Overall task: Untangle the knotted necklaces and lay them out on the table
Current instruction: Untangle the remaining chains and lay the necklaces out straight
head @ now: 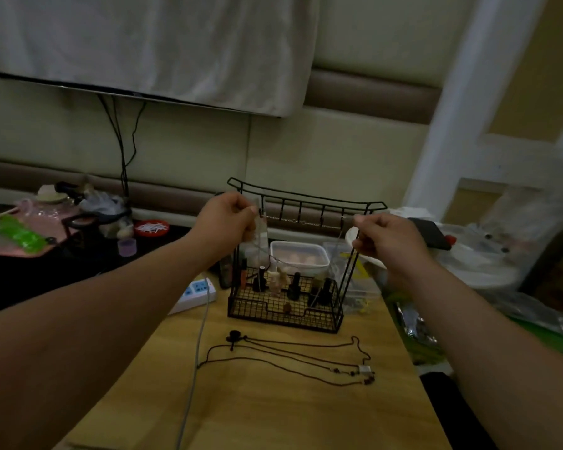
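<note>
Head: faint chain (301, 221) btwn L hand (229, 219), R hand (384, 239).

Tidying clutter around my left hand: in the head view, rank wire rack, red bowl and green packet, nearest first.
1. Wire rack, just right of the left hand.
2. Red bowl, farther off to its left.
3. Green packet, far left edge.

One head-worn wide-angle view, facing forward and down along both forearms, with left hand (228, 219) and right hand (384, 237) at full reach mid-frame, wooden table (273, 410) close below, wire rack (286, 310) and padded wall (306, 147) beyond.
</note>
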`<action>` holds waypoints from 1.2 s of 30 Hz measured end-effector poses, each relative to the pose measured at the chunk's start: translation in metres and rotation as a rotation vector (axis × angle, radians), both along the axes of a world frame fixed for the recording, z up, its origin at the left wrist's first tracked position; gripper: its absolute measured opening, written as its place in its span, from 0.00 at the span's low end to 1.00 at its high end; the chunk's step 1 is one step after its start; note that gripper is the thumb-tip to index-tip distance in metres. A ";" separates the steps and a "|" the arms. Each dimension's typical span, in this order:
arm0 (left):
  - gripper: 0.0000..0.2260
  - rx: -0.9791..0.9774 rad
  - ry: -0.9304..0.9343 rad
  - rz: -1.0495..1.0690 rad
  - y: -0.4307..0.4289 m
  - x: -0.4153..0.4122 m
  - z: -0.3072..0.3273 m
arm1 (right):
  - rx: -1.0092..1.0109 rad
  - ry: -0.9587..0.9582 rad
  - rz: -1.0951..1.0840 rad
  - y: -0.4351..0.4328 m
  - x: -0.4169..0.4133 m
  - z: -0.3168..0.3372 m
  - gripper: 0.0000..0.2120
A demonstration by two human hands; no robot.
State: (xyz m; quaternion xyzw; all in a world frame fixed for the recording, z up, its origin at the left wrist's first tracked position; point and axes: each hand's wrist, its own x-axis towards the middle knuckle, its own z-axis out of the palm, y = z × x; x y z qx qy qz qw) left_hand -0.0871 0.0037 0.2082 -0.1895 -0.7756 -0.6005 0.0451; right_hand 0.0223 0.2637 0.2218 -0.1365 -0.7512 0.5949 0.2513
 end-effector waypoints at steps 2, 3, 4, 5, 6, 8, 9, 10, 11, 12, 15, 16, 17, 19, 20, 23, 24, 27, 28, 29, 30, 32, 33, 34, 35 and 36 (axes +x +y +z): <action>0.04 0.023 0.022 0.050 0.006 -0.006 0.001 | 0.037 0.029 -0.059 0.000 -0.005 0.003 0.09; 0.05 0.016 0.042 0.073 0.008 -0.009 0.001 | 0.071 0.036 -0.090 0.000 -0.008 0.003 0.09; 0.05 -0.006 0.064 0.095 0.010 -0.011 0.002 | 0.111 0.036 -0.122 0.000 -0.012 0.003 0.09; 0.05 -0.038 0.086 0.116 0.011 -0.012 0.002 | 0.151 0.032 -0.152 0.000 -0.016 0.002 0.10; 0.06 -0.067 0.102 0.132 0.012 -0.013 0.002 | 0.187 0.027 -0.178 0.001 -0.020 0.001 0.10; 0.05 -0.121 0.116 0.148 0.013 -0.019 -0.001 | 0.235 0.027 -0.207 0.000 -0.024 -0.003 0.11; 0.05 -0.139 0.114 0.146 0.012 -0.020 -0.002 | 0.245 0.030 -0.218 0.000 -0.026 -0.005 0.11; 0.05 -0.145 0.111 0.141 0.012 -0.021 -0.005 | 0.243 0.031 -0.225 -0.001 -0.028 -0.008 0.10; 0.04 -0.142 0.100 0.131 0.012 -0.022 -0.007 | 0.218 0.033 -0.222 -0.001 -0.029 -0.010 0.10; 0.04 -0.117 0.082 0.113 0.012 -0.022 -0.010 | 0.172 0.039 -0.206 -0.001 -0.029 -0.012 0.09; 0.03 0.071 -0.064 -0.004 0.010 -0.019 -0.008 | 0.056 0.077 -0.108 -0.003 -0.029 -0.009 0.09; 0.04 0.112 -0.105 -0.047 0.008 -0.018 -0.005 | 0.048 0.084 -0.082 -0.003 -0.028 -0.006 0.09; 0.04 0.105 -0.124 -0.086 0.005 -0.019 -0.003 | 0.048 0.087 -0.066 -0.003 -0.029 -0.003 0.08; 0.05 -0.004 -0.121 -0.152 -0.001 -0.020 0.005 | 0.046 0.094 -0.048 -0.004 -0.030 0.004 0.08; 0.05 -0.098 -0.089 -0.173 -0.003 -0.020 0.010 | 0.048 0.096 -0.033 -0.003 -0.030 0.007 0.07; 0.06 -0.392 0.090 -0.197 -0.006 -0.017 0.025 | 0.079 0.083 0.036 -0.002 -0.031 0.010 0.07; 0.06 -0.446 0.133 -0.208 -0.006 -0.015 0.030 | 0.083 0.079 0.061 -0.002 -0.030 0.010 0.08; 0.07 -0.606 0.222 -0.247 -0.006 -0.010 0.040 | 0.088 0.088 0.103 -0.004 -0.030 0.011 0.07; 0.08 -0.649 0.240 -0.257 -0.006 -0.010 0.041 | 0.096 0.088 0.101 -0.005 -0.030 0.011 0.07; 0.08 -0.682 0.250 -0.270 -0.007 -0.010 0.042 | 0.106 0.084 0.094 -0.005 -0.030 0.012 0.07; 0.08 -0.714 0.259 -0.285 -0.008 -0.010 0.043 | 0.116 0.080 0.088 -0.005 -0.030 0.012 0.07; 0.07 -0.766 0.278 -0.309 -0.010 -0.010 0.043 | 0.138 0.079 0.088 -0.005 -0.030 0.014 0.08; 0.07 -0.776 0.287 -0.315 -0.010 -0.010 0.043 | 0.147 0.081 0.093 -0.005 -0.029 0.015 0.08; 0.07 -0.763 0.290 -0.312 -0.011 -0.009 0.043 | 0.153 0.081 0.100 -0.004 -0.028 0.016 0.08; 0.08 -0.718 0.277 -0.304 -0.011 -0.009 0.043 | 0.156 0.078 0.104 -0.004 -0.029 0.017 0.08; 0.10 -0.639 0.243 -0.294 -0.011 -0.010 0.043 | 0.159 0.073 0.103 -0.004 -0.029 0.017 0.09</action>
